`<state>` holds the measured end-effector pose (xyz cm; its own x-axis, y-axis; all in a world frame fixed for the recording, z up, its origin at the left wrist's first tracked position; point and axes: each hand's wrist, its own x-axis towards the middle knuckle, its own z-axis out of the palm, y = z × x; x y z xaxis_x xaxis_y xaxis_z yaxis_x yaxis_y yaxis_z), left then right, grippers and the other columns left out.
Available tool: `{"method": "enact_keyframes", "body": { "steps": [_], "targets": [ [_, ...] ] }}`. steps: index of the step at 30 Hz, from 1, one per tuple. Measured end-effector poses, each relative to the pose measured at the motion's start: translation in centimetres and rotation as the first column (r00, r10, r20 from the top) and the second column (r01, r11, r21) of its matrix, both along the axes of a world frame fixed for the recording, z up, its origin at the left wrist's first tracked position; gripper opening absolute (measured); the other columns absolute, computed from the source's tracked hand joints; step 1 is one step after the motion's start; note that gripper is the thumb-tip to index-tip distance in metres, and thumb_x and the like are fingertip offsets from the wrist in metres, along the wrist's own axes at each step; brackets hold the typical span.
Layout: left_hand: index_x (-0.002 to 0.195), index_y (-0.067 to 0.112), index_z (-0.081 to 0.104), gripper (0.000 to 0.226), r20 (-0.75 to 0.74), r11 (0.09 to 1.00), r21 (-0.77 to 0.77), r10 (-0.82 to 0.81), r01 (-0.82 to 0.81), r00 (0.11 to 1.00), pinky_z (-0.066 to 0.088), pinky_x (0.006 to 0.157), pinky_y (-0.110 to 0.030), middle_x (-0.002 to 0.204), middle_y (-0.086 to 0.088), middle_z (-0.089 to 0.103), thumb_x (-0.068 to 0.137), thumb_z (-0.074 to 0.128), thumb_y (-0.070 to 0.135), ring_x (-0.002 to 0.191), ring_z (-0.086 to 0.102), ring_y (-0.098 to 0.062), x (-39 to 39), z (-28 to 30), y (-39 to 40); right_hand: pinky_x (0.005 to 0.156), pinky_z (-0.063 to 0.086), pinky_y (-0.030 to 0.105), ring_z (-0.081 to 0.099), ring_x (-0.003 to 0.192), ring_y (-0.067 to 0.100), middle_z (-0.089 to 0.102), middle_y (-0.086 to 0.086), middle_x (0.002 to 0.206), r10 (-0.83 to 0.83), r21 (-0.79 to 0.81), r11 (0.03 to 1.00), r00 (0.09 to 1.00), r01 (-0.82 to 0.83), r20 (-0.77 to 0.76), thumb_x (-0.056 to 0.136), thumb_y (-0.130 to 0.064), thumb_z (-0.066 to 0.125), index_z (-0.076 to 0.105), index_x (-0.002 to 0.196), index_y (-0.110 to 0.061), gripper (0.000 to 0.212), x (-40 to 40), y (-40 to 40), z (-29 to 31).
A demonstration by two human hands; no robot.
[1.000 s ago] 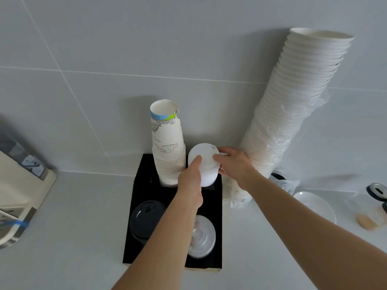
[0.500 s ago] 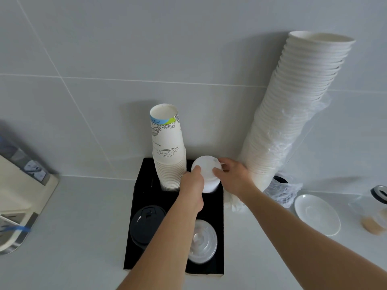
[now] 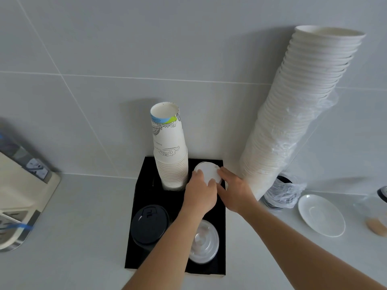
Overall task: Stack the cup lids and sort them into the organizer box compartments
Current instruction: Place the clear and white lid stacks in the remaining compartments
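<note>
A black organizer box (image 3: 144,185) stands against the wall. My left hand (image 3: 200,194) and my right hand (image 3: 234,192) both grip a stack of white lids (image 3: 207,171) low in the back right compartment. The back left compartment holds a tall stack of printed paper cups (image 3: 170,151). Black lids (image 3: 149,223) fill the front left compartment. Clear lids (image 3: 204,240) sit in the front right one, partly hidden by my left forearm.
A tall leaning stack of white bowls (image 3: 293,118) in a plastic sleeve rests against the wall to the right. A white saucer (image 3: 321,215) and a jar (image 3: 377,214) lie further right. A beige machine (image 3: 21,197) stands at the left.
Both hands have lowered the white lid stack into the back right compartment; it now sits much deeper than a second ago.
</note>
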<state>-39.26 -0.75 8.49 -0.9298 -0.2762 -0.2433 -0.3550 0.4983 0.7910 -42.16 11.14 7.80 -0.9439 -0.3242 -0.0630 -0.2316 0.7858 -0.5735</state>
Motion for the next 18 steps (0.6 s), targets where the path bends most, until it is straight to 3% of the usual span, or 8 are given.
{"method": "enact_keyframes", "body": {
  "steps": [3, 7, 12, 18],
  "targets": [
    [0.119, -0.003, 0.048, 0.034, 0.065, 0.974, -0.182, -0.125, 0.135, 0.990, 0.043, 0.094, -0.039, 0.138, -0.020, 0.042, 0.097, 0.040, 0.023, 0.116, 0.051, -0.037, -0.1, -0.5, -0.4, 0.107, 0.040, 0.031, 0.050, 0.136, 0.026, 0.042, 0.004, 0.157, 0.041, 0.034, 0.999, 0.999, -0.040, -0.030, 0.098, -0.027, 0.057, 0.048, 0.145, -0.010, 0.051, 0.1, -0.1, -0.6],
    [0.135, -0.001, 0.039, 0.043, 0.108, 0.888, -0.385, -0.227, 0.252, 0.968, 0.044, 0.093, -0.040, 0.156, -0.019, 0.022, 0.098, 0.039, 0.021, 0.124, 0.049, -0.039, 0.2, -1.1, -0.7, 0.109, 0.044, 0.039, 0.047, 0.140, 0.024, 0.043, 0.009, 0.156, 0.080, 0.112, 0.992, 0.989, -0.066, -0.127, 0.098, -0.022, 0.052, 0.054, 0.139, -0.006, 0.044, 0.0, 0.0, -1.8],
    [0.124, -0.001, 0.045, 0.033, 0.111, 0.854, -0.449, -0.239, 0.263, 0.965, 0.044, 0.089, -0.040, 0.148, -0.023, 0.033, 0.098, 0.039, 0.018, 0.120, 0.052, -0.039, -0.2, -0.9, -1.0, 0.108, 0.045, 0.042, 0.047, 0.139, 0.025, 0.045, 0.011, 0.155, 0.111, 0.164, 0.983, 0.979, -0.083, -0.173, 0.100, -0.021, 0.050, 0.055, 0.137, -0.004, 0.042, -0.1, -0.1, -1.8],
    [0.136, -0.003, 0.037, 0.046, 0.142, 0.835, -0.470, -0.250, 0.288, 0.958, 0.043, 0.095, -0.040, 0.155, -0.025, 0.023, 0.096, 0.044, 0.017, 0.124, 0.052, -0.039, -0.3, -1.3, -0.9, 0.110, 0.037, 0.033, 0.041, 0.143, 0.022, 0.027, 0.003, 0.164, 0.139, 0.270, 0.956, 0.987, -0.112, -0.082, 0.103, -0.029, 0.041, 0.038, 0.150, -0.011, 0.050, -0.2, -0.5, -0.4]
  ]
}}
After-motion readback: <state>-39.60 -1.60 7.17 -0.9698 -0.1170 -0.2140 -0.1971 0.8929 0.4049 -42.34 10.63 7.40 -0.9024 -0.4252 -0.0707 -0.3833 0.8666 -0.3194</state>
